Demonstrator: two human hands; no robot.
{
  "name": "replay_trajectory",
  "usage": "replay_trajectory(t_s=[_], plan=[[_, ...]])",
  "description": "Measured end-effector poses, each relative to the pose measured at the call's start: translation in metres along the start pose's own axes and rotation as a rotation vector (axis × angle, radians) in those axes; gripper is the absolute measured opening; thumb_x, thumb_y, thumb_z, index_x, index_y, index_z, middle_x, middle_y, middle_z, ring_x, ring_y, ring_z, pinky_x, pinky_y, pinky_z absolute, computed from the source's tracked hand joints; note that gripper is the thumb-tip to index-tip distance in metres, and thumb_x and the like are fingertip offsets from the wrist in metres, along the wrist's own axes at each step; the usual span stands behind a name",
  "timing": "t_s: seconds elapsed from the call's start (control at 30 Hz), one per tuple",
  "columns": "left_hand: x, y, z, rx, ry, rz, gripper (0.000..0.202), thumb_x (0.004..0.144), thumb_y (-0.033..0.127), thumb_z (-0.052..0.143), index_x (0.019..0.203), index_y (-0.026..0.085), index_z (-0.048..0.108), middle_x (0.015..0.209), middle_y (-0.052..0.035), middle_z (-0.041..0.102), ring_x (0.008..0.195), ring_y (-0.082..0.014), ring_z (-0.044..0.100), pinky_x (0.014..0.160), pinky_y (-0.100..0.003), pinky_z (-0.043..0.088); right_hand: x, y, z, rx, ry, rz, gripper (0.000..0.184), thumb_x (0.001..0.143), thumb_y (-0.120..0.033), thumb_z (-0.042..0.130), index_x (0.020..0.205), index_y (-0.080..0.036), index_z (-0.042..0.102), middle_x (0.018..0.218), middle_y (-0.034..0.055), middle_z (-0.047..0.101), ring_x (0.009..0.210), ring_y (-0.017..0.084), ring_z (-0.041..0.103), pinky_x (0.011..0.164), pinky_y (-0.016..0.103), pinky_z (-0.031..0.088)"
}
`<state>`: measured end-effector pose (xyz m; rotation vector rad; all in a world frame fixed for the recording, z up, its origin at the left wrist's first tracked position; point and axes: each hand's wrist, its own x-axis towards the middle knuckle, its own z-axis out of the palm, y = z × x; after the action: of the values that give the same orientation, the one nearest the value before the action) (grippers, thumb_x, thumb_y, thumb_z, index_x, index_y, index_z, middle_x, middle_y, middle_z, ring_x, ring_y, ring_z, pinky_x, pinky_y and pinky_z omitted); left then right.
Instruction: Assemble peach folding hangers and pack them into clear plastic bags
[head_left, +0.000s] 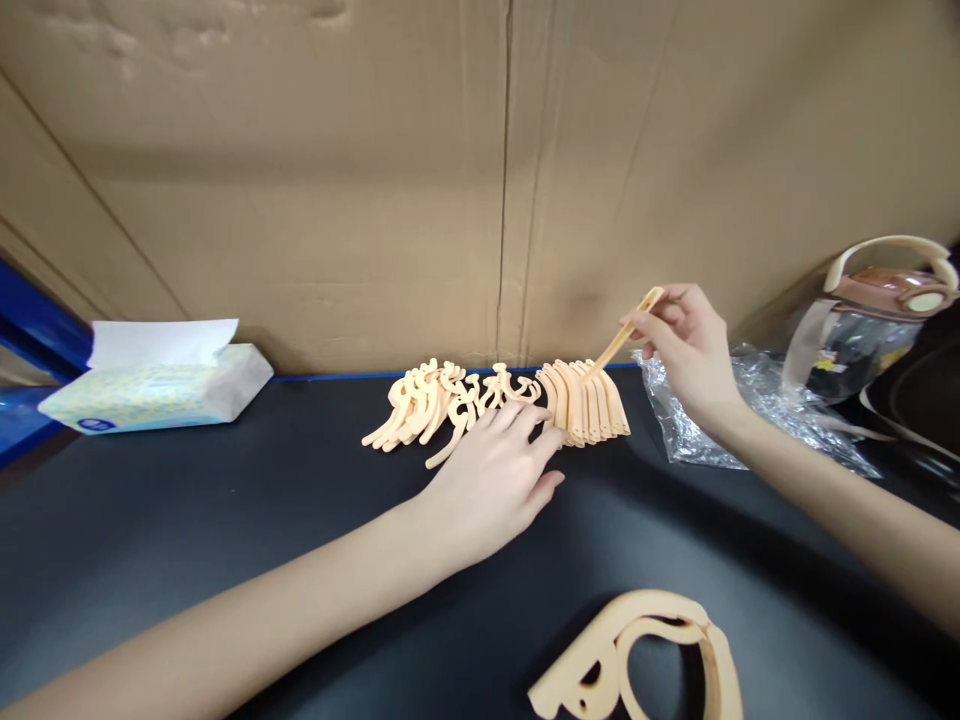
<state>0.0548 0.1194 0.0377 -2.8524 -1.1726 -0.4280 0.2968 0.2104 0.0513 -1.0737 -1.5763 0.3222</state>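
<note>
My right hand (694,350) is raised above the row, pinching a slim beige plastic arm (619,338) between thumb and fingers. The arm slants down to the left, and its lower end overlaps a row of matching curved plastic arms (604,410) standing side by side. My left hand (499,465) lies palm down with its fingers stretched out. Its fingertips reach the left part of that row and small hook-shaped plastic pieces (499,385); whether it presses on them I cannot tell. Left of it is a pile of curved beige pieces (412,405). Nearer me lies a folded beige plastic hanger (637,620).
A tissue pack (157,390) sits at the left on the black tabletop (187,520). At the right are a crinkled clear plastic bag (772,400) and a water bottle (855,340) with a handle. A cardboard wall (337,200) stands behind the parts.
</note>
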Motion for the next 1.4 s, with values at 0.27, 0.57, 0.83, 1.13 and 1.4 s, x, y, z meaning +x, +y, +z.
replay_trajectory(t_s=[0.27,0.57,0.83,1.13,1.4], plan=[[0.021,-0.008,0.018,0.139,0.005,-0.059,0.033,0.101,0.035,0.068,0.127,0.017,0.065,0.13,-0.0103,0.067,0.118,-0.0278,0.067,0.1,-0.051,0.057,-0.039,0.015,-0.007,-0.48,-0.349,-0.584,0.011,0.097,-0.018,0.058,0.091,-0.023,0.066,0.102,0.0069,0.08,0.092,0.024,0.074,0.07,0.033,0.055],[0.026,-0.011,0.025,0.126,-0.009,-0.047,0.03,0.101,0.033,0.068,0.126,0.016,0.066,0.128,-0.01,0.068,0.114,-0.0265,0.068,0.096,-0.049,0.059,-0.06,0.012,-0.011,-0.681,-0.446,-0.754,0.024,0.106,-0.018,0.047,0.114,-0.015,0.069,0.112,0.0111,0.08,0.101,0.024,0.077,0.075,0.032,0.062],[0.032,-0.01,0.029,0.064,0.041,-0.049,0.035,0.101,0.037,0.067,0.129,0.017,0.064,0.129,-0.0105,0.067,0.114,-0.027,0.068,0.097,-0.05,0.059,-0.068,0.004,-0.006,-0.665,-0.512,-0.667,0.021,0.103,-0.017,0.05,0.11,-0.017,0.07,0.116,0.0098,0.08,0.098,0.024,0.079,0.07,0.031,0.066],[0.031,-0.014,0.032,0.049,0.065,-0.036,0.03,0.101,0.034,0.068,0.126,0.016,0.066,0.129,-0.01,0.067,0.114,-0.0266,0.068,0.096,-0.049,0.059,-0.067,0.004,-0.005,-0.622,-0.541,-0.596,0.023,0.103,-0.019,0.048,0.111,-0.017,0.069,0.117,0.0125,0.079,0.099,0.026,0.079,0.074,0.034,0.068],[0.034,-0.013,0.033,0.029,0.082,-0.051,0.029,0.101,0.033,0.068,0.124,0.016,0.066,0.127,-0.0097,0.068,0.113,-0.0261,0.068,0.096,-0.049,0.059,-0.066,0.005,-0.008,-0.562,-0.572,-0.549,0.024,0.102,-0.016,0.048,0.117,-0.017,0.066,0.118,0.0129,0.077,0.102,0.026,0.078,0.081,0.039,0.068]])
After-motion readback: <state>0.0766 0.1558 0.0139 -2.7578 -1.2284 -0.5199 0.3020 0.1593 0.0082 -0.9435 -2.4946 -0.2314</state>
